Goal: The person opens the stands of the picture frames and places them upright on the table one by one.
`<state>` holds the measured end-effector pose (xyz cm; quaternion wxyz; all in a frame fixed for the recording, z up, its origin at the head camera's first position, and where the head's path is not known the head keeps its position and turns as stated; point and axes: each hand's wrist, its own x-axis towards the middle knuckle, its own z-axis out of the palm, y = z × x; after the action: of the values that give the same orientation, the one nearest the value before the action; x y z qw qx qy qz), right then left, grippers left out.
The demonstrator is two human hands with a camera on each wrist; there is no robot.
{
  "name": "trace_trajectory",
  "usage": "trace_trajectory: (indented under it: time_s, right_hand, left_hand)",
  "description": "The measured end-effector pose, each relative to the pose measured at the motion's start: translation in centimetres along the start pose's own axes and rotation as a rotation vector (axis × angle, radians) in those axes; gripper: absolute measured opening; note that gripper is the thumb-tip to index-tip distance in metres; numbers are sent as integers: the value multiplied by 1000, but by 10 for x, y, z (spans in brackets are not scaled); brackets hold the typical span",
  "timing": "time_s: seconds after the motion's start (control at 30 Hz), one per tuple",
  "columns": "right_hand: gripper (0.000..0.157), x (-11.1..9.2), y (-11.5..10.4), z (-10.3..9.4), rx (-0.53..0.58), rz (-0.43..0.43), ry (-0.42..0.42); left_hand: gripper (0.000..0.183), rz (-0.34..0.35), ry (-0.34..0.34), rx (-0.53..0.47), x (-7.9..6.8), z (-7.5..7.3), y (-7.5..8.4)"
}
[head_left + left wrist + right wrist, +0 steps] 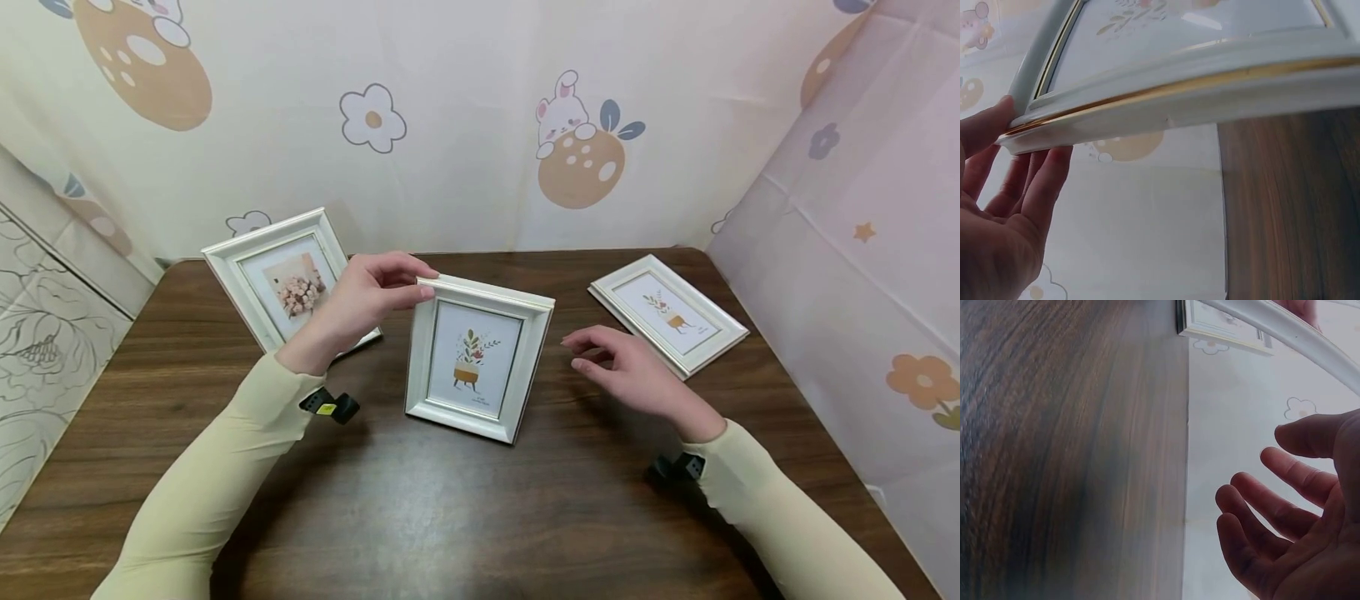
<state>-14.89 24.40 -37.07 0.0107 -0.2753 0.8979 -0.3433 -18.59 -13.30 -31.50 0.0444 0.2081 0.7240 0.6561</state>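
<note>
In the head view a white picture frame [478, 425] with a potted-plant print stands slightly leaned back in the middle of the table. My left hand [367, 296] pinches its upper left corner, thumb in front and fingers behind. The left wrist view shows the same grip, with the hand [1013, 194] at the corner of the frame's gold-lined edge [1179, 100]. To the right of that frame, my right hand [622, 367] hovers apart from it, fingers loosely bent around nothing. In the right wrist view this hand [1297, 519] has a bare palm.
A larger white frame [217, 250] with a flower photo stands at the back left, partly behind my left forearm. Another white frame [738, 332] with a plant print lies flat at the back right. Printed cloth [465, 183] hangs behind the brown wooden table [420, 517].
</note>
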Motion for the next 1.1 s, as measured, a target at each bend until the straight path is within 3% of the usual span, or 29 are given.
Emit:
trace_trajectory:
  time_s: [0.2,0.63,0.93,1.1]
  right_hand:
    - [24,-4,-2,2,18,4,-1]
    - [27,-5,-6,2,38,1,-31]
    - [28,-3,-12,5,42,-18,-61]
    - [28,-4,-16,11,64,-34,-69]
  left_hand:
    - [16,81,16,-30,-4,-1,-1]
    - [26,153,34,-98,-7,-9,-4]
    - [37,207,-20,-222,-5,-8,-5]
    - [25,242,-67,-328,-2,-8,-8]
